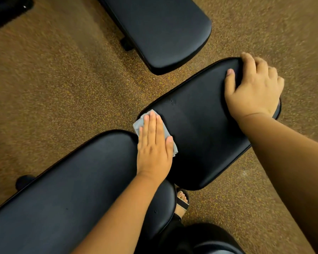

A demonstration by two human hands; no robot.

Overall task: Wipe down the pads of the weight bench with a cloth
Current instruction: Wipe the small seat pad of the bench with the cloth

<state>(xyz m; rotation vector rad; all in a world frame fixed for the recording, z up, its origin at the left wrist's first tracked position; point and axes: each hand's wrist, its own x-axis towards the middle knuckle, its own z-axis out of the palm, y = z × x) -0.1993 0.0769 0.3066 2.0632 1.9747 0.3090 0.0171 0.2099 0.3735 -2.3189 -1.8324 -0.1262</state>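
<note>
The black seat pad [200,129] of the weight bench lies in the middle of the view, with the long black back pad [72,189] running off to the lower left. My left hand [154,143] lies flat, fingers together, pressing a small grey cloth [139,123] onto the seat pad's near-left corner, right by the gap between the two pads. My right hand [253,87] curls over the seat pad's far right end, thumb on top and fingers wrapped around the edge.
A second black bench pad [160,32] stands at the top centre, close to the seat pad. Brown speckled floor [62,85] surrounds the benches. My sandalled foot [182,200] shows below the seat pad, and dark equipment sits at the top left corner.
</note>
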